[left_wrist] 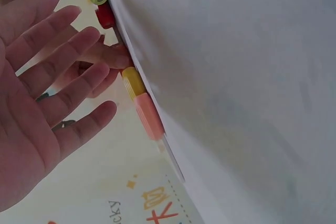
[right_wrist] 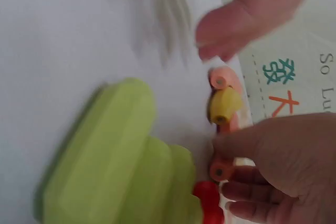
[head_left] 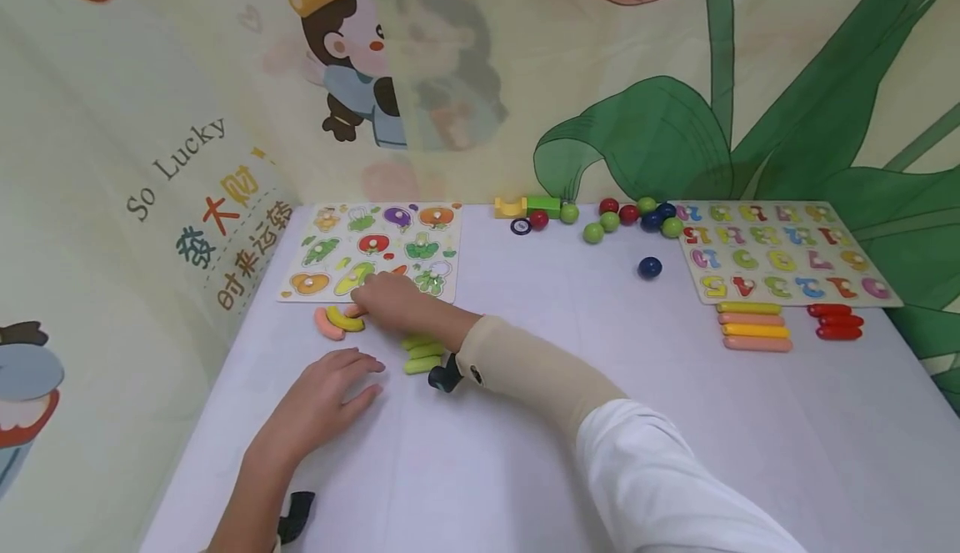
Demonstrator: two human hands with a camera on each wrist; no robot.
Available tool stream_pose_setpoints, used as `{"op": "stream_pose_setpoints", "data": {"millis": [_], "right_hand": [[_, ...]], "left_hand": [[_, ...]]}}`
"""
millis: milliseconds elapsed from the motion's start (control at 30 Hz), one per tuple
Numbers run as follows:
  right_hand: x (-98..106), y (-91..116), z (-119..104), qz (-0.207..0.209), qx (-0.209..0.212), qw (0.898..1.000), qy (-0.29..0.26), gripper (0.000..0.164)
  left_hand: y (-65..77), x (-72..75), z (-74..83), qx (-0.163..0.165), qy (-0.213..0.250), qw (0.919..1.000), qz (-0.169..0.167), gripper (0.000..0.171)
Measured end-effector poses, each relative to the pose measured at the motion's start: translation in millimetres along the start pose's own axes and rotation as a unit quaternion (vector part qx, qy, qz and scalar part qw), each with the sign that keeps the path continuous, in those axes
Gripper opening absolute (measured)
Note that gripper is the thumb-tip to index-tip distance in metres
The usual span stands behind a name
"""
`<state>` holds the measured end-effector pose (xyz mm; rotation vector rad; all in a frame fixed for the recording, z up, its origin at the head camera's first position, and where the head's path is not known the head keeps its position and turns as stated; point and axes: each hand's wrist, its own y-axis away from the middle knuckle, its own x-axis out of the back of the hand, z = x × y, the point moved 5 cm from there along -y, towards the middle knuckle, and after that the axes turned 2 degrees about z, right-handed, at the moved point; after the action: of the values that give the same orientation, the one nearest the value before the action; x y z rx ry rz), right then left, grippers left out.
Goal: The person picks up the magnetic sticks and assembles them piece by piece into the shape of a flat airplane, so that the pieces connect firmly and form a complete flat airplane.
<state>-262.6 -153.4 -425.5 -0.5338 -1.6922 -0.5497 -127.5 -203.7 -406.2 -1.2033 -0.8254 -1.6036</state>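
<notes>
In the head view my right hand (head_left: 386,299) reaches across to the front edge of the vegetable puzzle board (head_left: 405,284). Its thumb and fingers pinch an orange-pink curved piece (right_wrist: 221,170), mostly covered by the hand. Beside that piece lie a yellow curved piece (head_left: 347,319) and a pink one (head_left: 328,324). A red piece (right_wrist: 210,203) sits under the fingers in the right wrist view. Several light green pieces (head_left: 422,364) are lined up below my right wrist. My left hand (head_left: 326,399) hovers nearer the front, fingers spread and holding nothing.
At the back stand yellow and green blocks (head_left: 543,206), with red, green and dark blue balls (head_left: 650,267) to their right. A number puzzle board (head_left: 761,284) lies at the right. Yellow and pink sticks (head_left: 756,330) and red pieces (head_left: 838,333) lie before it.
</notes>
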Motion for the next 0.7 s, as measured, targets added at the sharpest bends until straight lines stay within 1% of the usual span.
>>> {"op": "stream_pose_setpoints", "data": {"millis": [67, 133, 167, 233, 267, 333, 400, 500, 600, 700], "right_hand": [[1, 0, -2, 0.003, -0.012, 1.0, 0.022, 0.02], [4, 3, -1, 0.009, -0.027, 0.999, 0.023, 0.028], [7, 6, 1, 0.016, -0.032, 0.999, 0.016, 0.03], [17, 16, 8, 0.037, -0.043, 0.998, -0.021, 0.033], [23, 22, 13, 0.049, -0.047, 0.997, -0.043, 0.035], [36, 41, 28, 0.083, -0.044, 0.992, -0.079, 0.032], [47, 64, 47, 0.105, -0.05, 0.987, -0.109, 0.03], [52, 101, 80, 0.127, -0.072, 0.982, -0.119, 0.025], [44, 132, 112, 0.115, -0.125, 0.979, -0.113, 0.021], [28, 152, 134, 0.086, -0.168, 0.976, -0.105, 0.021]], "left_hand": [[-0.9, -1.1, 0.6, -0.001, 0.005, 1.0, -0.002, 0.03], [-1.6, -2.0, 1.7, -0.003, 0.007, 1.0, -0.004, 0.03], [-2.2, -2.2, 2.3, -0.006, 0.004, 1.0, -0.004, 0.03], [-3.8, -1.6, 4.1, -0.011, -0.002, 0.9999, -0.002, 0.03], [-5.0, -0.6, 5.8, -0.018, -0.003, 0.9998, 0.001, 0.03], [-8.8, 1.2, 11.2, -0.035, -0.008, 0.9993, 0.006, 0.031], [-14.0, 2.0, 19.2, -0.056, -0.011, 0.9983, 0.01, 0.033], [-23.6, 0.9, 35.8, -0.079, -0.021, 0.9967, 0.005, 0.037], [-34.1, -4.6, 55.4, -0.109, -0.036, 0.9934, -0.01, 0.042], [-44.7, -12.0, 75.4, -0.145, -0.049, 0.9877, -0.032, 0.049]]}}
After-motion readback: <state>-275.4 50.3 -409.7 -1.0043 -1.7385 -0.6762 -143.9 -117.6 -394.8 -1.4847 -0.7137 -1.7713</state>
